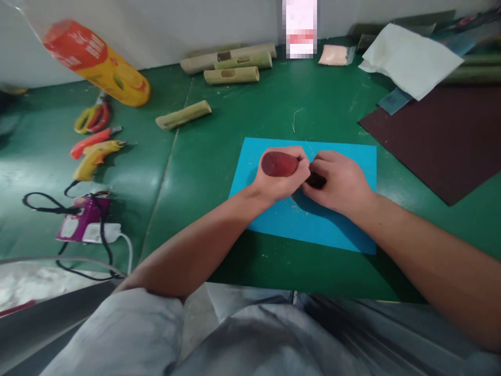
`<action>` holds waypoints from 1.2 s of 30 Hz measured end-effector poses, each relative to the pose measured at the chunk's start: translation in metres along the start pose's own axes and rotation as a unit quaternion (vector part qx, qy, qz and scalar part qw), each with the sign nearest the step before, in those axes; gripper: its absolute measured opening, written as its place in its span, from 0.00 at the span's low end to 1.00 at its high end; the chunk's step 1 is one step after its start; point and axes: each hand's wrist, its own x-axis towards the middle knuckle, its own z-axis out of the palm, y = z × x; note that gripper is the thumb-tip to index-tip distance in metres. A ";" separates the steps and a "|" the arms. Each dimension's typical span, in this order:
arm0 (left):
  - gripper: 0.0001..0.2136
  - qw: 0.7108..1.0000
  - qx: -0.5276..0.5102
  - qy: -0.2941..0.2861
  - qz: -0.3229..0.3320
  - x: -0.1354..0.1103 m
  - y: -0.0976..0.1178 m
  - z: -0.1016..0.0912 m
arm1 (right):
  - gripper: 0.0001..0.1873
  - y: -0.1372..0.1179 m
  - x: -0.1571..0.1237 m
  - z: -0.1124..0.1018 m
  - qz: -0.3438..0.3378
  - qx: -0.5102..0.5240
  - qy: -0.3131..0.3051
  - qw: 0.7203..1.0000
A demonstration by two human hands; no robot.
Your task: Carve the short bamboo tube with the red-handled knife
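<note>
My left hand (270, 184) is closed around a smooth, dark red, oval piece (278, 164), whose broad face points up toward me. Against its fingertips, my right hand (342, 180) is curled round a dark brown thing (316, 180), mostly hidden by the fingers, so its kind cannot be made out. Whether the two pieces are joined does not show. Both hands are just over a bright blue sheet (352, 232) with small light crumbs scattered on it.
On the green table (203, 167) are cut bamboo tubes (230, 75), an orange-yellow bottle (113, 78), scissors (94, 117), a yellow glue gun (97, 156) and a purple power strip (84, 219) with cables. A dark brown sheet (438, 141), white paper (410, 60) and a pink packet (334, 55) lie right.
</note>
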 end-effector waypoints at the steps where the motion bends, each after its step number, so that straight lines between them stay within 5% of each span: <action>1: 0.10 1.000 -0.005 -0.001 -0.012 0.001 -0.001 0.000 | 0.10 0.000 0.001 0.000 0.002 0.003 -0.004 1.000; 10: 0.16 0.989 -0.126 0.015 -0.078 0.010 -0.001 -0.009 | 0.09 -0.001 0.002 -0.004 0.020 0.015 -0.039 0.999; 18: 0.09 0.989 -0.098 0.105 -0.026 0.009 -0.011 0.000 | 0.09 -0.004 0.000 -0.007 0.037 -0.001 -0.037 0.999; 27: 0.22 0.992 -0.048 0.111 0.027 0.002 -0.011 0.005 | 0.08 -0.005 -0.002 -0.007 0.037 0.000 -0.033 0.999; 36: 0.20 0.994 -0.004 0.112 0.003 0.002 -0.014 0.003 | 0.08 -0.005 -0.003 -0.005 0.021 -0.011 -0.018 1.000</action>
